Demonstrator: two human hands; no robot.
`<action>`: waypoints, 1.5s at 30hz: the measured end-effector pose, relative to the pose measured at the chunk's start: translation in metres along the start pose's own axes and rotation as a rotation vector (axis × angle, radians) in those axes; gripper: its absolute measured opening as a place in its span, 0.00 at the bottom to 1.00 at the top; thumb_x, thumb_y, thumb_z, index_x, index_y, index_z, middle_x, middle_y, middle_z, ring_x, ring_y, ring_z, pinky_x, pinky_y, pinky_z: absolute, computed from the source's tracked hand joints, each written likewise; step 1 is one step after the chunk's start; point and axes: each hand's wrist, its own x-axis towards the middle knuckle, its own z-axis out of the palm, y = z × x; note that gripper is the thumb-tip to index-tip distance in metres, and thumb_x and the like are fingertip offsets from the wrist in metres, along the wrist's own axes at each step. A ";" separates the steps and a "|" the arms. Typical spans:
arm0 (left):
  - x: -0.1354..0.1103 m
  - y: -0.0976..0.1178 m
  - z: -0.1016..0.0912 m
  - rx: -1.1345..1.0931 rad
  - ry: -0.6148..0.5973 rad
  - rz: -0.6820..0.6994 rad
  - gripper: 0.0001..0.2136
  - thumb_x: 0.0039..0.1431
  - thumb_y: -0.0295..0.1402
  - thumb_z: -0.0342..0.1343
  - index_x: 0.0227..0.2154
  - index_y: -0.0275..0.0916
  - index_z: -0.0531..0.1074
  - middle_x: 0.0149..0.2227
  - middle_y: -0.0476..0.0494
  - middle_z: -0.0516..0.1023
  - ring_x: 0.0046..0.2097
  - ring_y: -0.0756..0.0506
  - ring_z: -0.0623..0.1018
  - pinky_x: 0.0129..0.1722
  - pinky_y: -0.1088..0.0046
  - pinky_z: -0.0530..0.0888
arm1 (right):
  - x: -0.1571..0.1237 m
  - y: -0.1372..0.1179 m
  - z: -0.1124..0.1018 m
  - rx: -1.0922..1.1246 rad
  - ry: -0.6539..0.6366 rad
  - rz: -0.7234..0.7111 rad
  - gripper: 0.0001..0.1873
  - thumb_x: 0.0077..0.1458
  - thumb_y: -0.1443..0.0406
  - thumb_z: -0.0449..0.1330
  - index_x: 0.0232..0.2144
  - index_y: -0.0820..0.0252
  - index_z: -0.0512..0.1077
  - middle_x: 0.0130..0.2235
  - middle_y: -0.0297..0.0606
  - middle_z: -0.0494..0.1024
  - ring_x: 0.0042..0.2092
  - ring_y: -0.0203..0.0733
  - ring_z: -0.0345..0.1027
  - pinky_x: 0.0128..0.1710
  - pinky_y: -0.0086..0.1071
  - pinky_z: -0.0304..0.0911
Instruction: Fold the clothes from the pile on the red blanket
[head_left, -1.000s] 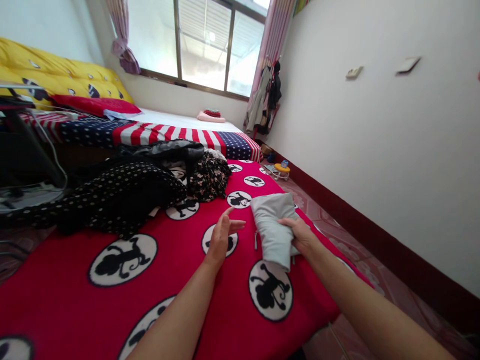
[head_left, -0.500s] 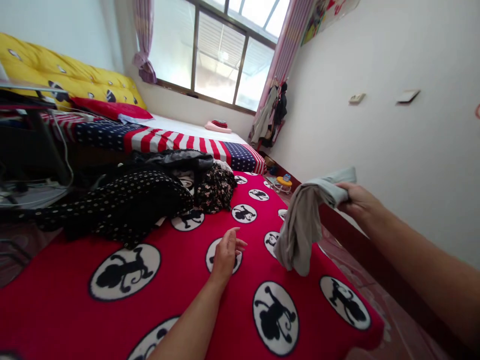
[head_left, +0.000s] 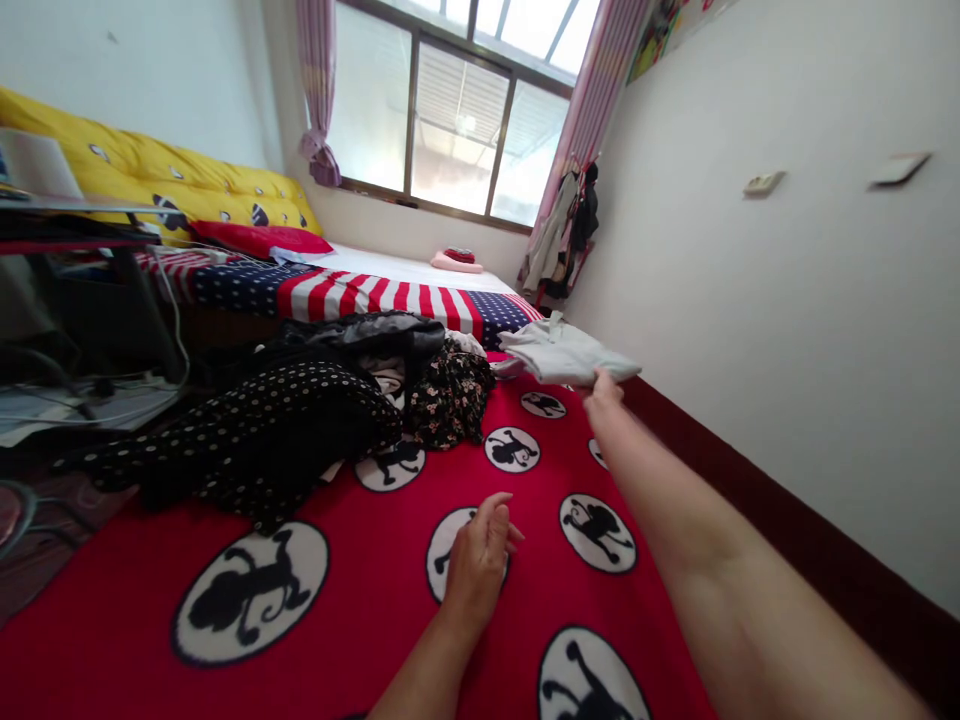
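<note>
Laundry moves on: the folded pale grey garment [head_left: 562, 355], dangling moments ago, is now out at the far right edge of the red monkey-print blanket [head_left: 375, 560], pinched by the right hand [head_left: 602, 388], left hand [head_left: 480, 560] resting flat, fingers together

Bright daylight from window [head_left: 450, 140], glare on glass, edges warped

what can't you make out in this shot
All in the head view:
- right hand: fingertips hidden by the grey cloth, so its grip is unclear.
- grey cloth: whether it rests on the blanket or hangs above it cannot be told.
- clothes pile: lower garments covered by the top layers.
- pink bundle by the window: too small to identify.
- left hand: palm faces down, hidden.
</note>
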 end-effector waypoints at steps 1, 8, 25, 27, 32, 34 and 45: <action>0.000 0.000 0.000 0.014 -0.001 0.000 0.27 0.65 0.53 0.37 0.52 0.39 0.69 0.32 0.44 0.79 0.32 0.46 0.76 0.34 0.71 0.70 | -0.014 0.026 -0.010 -0.021 0.014 0.059 0.16 0.54 0.67 0.54 0.47 0.60 0.61 0.41 0.40 0.75 0.35 0.40 0.75 0.27 0.33 0.74; 0.001 0.000 0.002 0.029 0.015 0.016 0.25 0.65 0.51 0.39 0.50 0.39 0.70 0.31 0.44 0.79 0.31 0.47 0.76 0.31 0.73 0.70 | -0.107 0.108 -0.060 -0.134 -0.200 0.011 0.14 0.48 0.63 0.57 0.39 0.61 0.66 0.32 0.37 0.77 0.27 0.37 0.73 0.24 0.27 0.68; 0.004 -0.004 -0.004 -0.036 0.056 0.035 0.13 0.57 0.37 0.51 0.39 0.35 0.75 0.30 0.43 0.78 0.29 0.48 0.77 0.29 0.75 0.72 | -0.184 0.095 -0.062 -0.750 -0.794 -0.531 0.06 0.52 0.68 0.58 0.29 0.57 0.76 0.35 0.35 0.73 0.32 0.37 0.64 0.34 0.29 0.58; 0.003 -0.003 -0.004 0.037 0.030 0.069 0.12 0.57 0.34 0.50 0.38 0.37 0.76 0.31 0.44 0.79 0.30 0.48 0.77 0.31 0.74 0.72 | -0.181 0.096 -0.063 -0.753 -0.802 -0.535 0.06 0.52 0.68 0.58 0.29 0.57 0.76 0.34 0.35 0.72 0.33 0.37 0.65 0.35 0.29 0.58; 0.000 0.000 -0.005 0.161 0.013 0.108 0.12 0.58 0.32 0.50 0.38 0.38 0.77 0.32 0.45 0.80 0.32 0.47 0.77 0.35 0.74 0.71 | -0.176 0.099 -0.065 -0.726 -0.813 -0.520 0.07 0.52 0.68 0.57 0.29 0.56 0.76 0.32 0.34 0.72 0.32 0.37 0.65 0.34 0.29 0.60; 0.000 0.000 -0.006 0.183 0.013 0.112 0.12 0.58 0.32 0.49 0.38 0.38 0.77 0.32 0.45 0.80 0.32 0.47 0.77 0.35 0.73 0.71 | -0.174 0.099 -0.065 -0.705 -0.814 -0.514 0.07 0.51 0.68 0.57 0.29 0.57 0.76 0.32 0.34 0.73 0.32 0.36 0.66 0.35 0.29 0.60; 0.002 -0.004 -0.004 0.220 0.011 0.122 0.11 0.58 0.30 0.50 0.37 0.39 0.78 0.32 0.45 0.80 0.34 0.46 0.77 0.37 0.73 0.69 | -0.148 0.119 -0.059 -0.650 -0.519 -0.397 0.17 0.54 0.66 0.52 0.46 0.62 0.68 0.42 0.45 0.76 0.36 0.43 0.74 0.37 0.37 0.71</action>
